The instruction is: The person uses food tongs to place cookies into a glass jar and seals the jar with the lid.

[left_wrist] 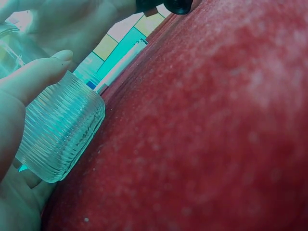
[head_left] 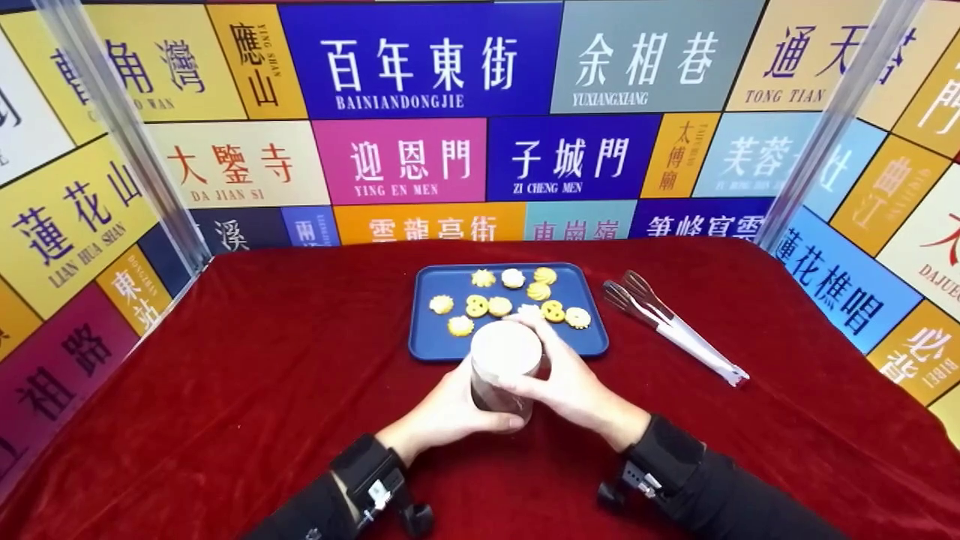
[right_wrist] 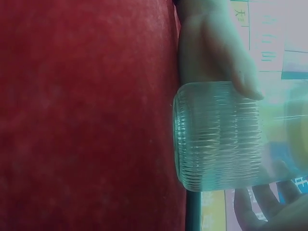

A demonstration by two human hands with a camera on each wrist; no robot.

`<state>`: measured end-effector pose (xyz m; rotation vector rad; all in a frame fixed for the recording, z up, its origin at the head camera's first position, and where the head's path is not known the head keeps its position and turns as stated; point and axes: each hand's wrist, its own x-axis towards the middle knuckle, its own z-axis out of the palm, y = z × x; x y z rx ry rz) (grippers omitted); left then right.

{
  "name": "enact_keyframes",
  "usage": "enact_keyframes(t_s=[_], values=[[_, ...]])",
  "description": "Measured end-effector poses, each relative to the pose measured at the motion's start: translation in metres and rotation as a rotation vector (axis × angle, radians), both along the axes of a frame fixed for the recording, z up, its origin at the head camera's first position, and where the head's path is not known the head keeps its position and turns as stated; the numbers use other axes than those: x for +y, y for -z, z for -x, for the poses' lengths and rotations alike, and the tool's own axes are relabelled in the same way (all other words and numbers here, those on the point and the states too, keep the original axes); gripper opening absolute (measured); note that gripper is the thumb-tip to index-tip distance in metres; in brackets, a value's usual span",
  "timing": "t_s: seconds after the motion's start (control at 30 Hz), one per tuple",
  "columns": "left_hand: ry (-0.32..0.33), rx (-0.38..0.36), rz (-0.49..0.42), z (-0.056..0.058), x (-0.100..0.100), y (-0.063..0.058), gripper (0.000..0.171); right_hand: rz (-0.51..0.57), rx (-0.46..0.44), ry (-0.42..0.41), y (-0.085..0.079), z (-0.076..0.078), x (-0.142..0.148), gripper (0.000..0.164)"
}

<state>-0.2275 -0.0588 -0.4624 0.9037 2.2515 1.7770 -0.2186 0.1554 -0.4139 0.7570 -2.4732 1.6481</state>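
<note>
A clear ribbed jar [right_wrist: 216, 139] with a round white lid [head_left: 507, 348] stands upright on the red cloth in front of the tray. Low on its body, my left hand [head_left: 448, 411] wraps round the glass, thumb across the near side. My right hand [head_left: 574, 382] grips the lid at the top, thumb in front and fingers behind. In the left wrist view the left thumb [left_wrist: 41, 74] lies on the glass above the ribbed part. No contents show in the ribbed part of the jar.
Behind the jar lies a blue tray [head_left: 431, 341] with several cookies [head_left: 460, 325] scattered on it. Metal tongs [head_left: 679, 330] rest on the red cloth [head_left: 262, 390] to the right. A wall of coloured signs [head_left: 420, 60] rises at the back.
</note>
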Motion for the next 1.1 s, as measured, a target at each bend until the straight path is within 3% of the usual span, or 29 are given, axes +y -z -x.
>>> enact_keyframes(t_s=[0.17,0.43,1.1], values=[[0.025,-0.008,-0.035,0.0004,0.0008,0.0009,0.099,0.005,0.000,0.044,0.0007,-0.0042,-0.0034,0.097],[0.002,-0.001,-0.008,-0.0002,0.0017,0.0009,0.100,-0.026,0.036,0.129,0.0020,-0.0034,-0.0062,0.081],[-0.008,0.002,0.012,-0.0009,0.0002,-0.0012,0.101,-0.028,-0.007,0.076,-0.0005,-0.0008,-0.0012,0.085]])
